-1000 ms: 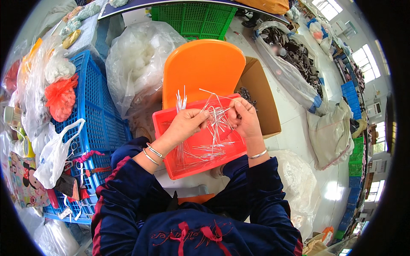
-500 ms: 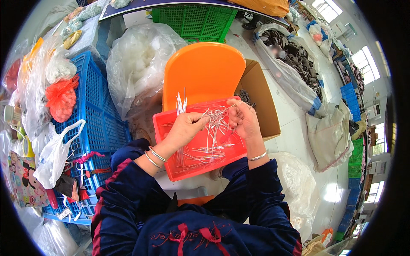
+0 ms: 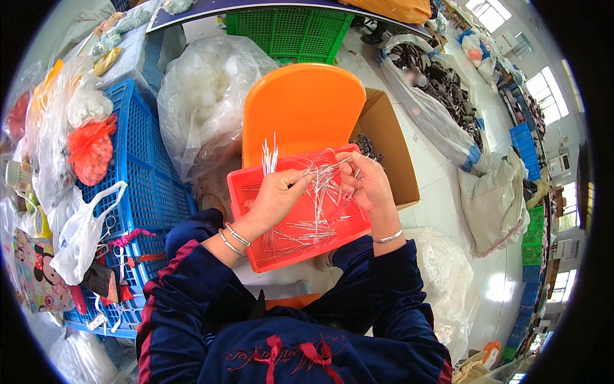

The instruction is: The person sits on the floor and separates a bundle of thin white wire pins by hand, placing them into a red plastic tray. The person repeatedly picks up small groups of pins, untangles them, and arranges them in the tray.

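The left hand (image 3: 281, 192) is narrowed, thumb and forefinger pinched on a thin wire (image 3: 325, 166). The right hand (image 3: 368, 185), just beside it, has its fingertips bunched on wire also; whether both grip the same strand cannot be made out.

Directly beneath both hands is a red tray (image 3: 284, 260). It contains a tangle of loose wires (image 3: 325, 192) between the hands and further strands nearer the wearer. An upright wire bundle (image 3: 271, 159) stands just beyond the left hand.

Past the tray, an orange chair (image 3: 304, 109) rises ahead of both hands; a cardboard box (image 3: 398, 157) stands beyond the right hand, close against the tray. A blue crate (image 3: 144, 141) lies left of the left hand, a clear bag (image 3: 208, 96) ahead and left of it. Farthest ahead is a green crate (image 3: 291, 37).

The left hand and wrist cover the lower part of the bundle. The tray's support is hidden, and the tray screens part of the box.

Compared with one second ago, the long strand that projected up and leftward from the right hand no longer shows there; the tray is practically unmoved.
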{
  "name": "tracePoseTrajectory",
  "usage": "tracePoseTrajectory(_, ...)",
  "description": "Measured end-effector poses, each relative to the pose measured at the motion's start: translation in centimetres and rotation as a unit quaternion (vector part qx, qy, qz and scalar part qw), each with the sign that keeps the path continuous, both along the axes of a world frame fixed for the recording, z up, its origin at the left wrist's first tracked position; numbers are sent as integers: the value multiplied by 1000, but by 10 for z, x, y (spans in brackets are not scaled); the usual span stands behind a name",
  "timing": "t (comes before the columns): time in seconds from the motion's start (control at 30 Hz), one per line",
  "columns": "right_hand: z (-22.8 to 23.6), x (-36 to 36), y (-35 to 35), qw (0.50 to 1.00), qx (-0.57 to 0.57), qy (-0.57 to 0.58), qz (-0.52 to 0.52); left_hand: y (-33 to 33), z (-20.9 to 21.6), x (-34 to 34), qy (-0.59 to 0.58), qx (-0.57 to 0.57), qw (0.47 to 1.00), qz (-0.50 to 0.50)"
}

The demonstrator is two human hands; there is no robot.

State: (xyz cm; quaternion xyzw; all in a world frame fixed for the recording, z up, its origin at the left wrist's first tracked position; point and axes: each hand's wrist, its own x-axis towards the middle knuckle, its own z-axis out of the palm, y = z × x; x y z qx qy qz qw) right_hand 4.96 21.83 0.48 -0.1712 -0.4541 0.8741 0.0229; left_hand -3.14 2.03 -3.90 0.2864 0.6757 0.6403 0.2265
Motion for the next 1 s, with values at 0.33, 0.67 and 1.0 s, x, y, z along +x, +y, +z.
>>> tracePoseTrajectory(0.33,1,0,2,998,41,36,-36,1,3,3,-38,6,999,-24)
tracePoseTrajectory(0.67,-12,-2,30,919,367,-145,-6,-6,14,-7,-131,-38,986,-91)
tracePoseTrajectory(1.0,-7,-6,-10,995,99,13,6,-1,1,-2,-83,-68,983,-147)
